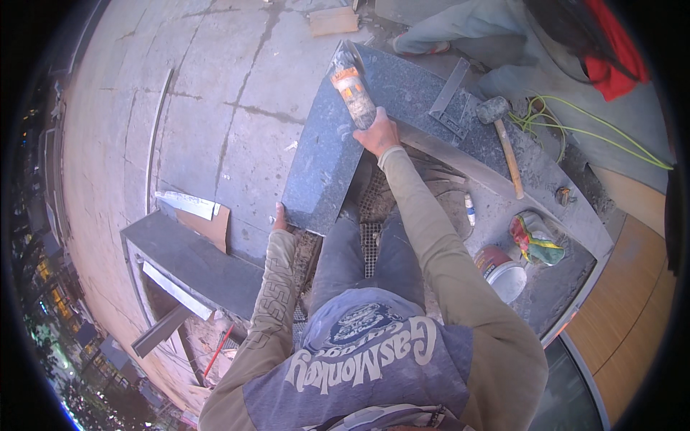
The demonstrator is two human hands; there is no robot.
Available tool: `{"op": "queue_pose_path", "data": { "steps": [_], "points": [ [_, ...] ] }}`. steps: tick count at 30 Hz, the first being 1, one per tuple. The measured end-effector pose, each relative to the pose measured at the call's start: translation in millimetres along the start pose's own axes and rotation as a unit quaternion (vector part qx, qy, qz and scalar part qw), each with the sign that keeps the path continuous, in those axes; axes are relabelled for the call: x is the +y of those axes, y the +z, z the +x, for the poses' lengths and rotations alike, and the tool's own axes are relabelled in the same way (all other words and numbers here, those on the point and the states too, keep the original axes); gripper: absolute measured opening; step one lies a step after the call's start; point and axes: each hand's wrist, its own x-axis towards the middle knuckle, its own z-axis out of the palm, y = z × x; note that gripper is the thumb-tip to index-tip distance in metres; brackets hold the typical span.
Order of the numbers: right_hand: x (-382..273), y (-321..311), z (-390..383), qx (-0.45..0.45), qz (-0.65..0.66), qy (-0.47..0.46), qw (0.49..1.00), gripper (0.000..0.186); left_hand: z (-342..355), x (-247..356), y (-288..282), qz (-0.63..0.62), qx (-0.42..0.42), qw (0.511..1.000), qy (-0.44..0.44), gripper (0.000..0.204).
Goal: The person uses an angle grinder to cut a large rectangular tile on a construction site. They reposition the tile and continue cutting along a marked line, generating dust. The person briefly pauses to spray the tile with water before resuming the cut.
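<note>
My right hand (379,134) is wrapped round the rear of an angle grinder (352,95) with an orange-and-white, dusty body. The grinder's head is at the far corner of a dark speckled stone slab (316,183); its disc is hard to make out. At the slab's near left corner, my left hand (279,218) grips the edge, with one digit showing and the other fingers hidden. A second dark stone piece (402,79) meets the slab at an angle and runs off to the right. A flat metal square (451,87) lies across it.
A wooden-handled mallet (509,154) lies at the right, near a green cable (553,115). Closer in are a bucket (507,279), a colourful bag (537,241) and a small white-and-blue tube (469,210). Another person's legs (467,32) are beyond the stone. Left stands another slab (190,244).
</note>
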Motion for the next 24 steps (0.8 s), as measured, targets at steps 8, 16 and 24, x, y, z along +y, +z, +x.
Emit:
{"op": "queue_pose_path", "data": {
  "steps": [8,16,24],
  "points": [
    [-7,3,7,0.001,0.004,-0.005,1.0,0.065,14,-4,-14,0.011,-0.032,0.999,0.007,0.085],
    [-3,2,4,-0.012,-0.011,0.0,1.0,0.07,22,-4,-15,-0.002,-0.022,1.0,0.0,0.085],
    [-7,-3,-7,-0.003,-0.001,-0.001,1.0,0.065,23,-5,-16,-0.006,-0.032,0.999,-0.002,0.087]
  ]
}}
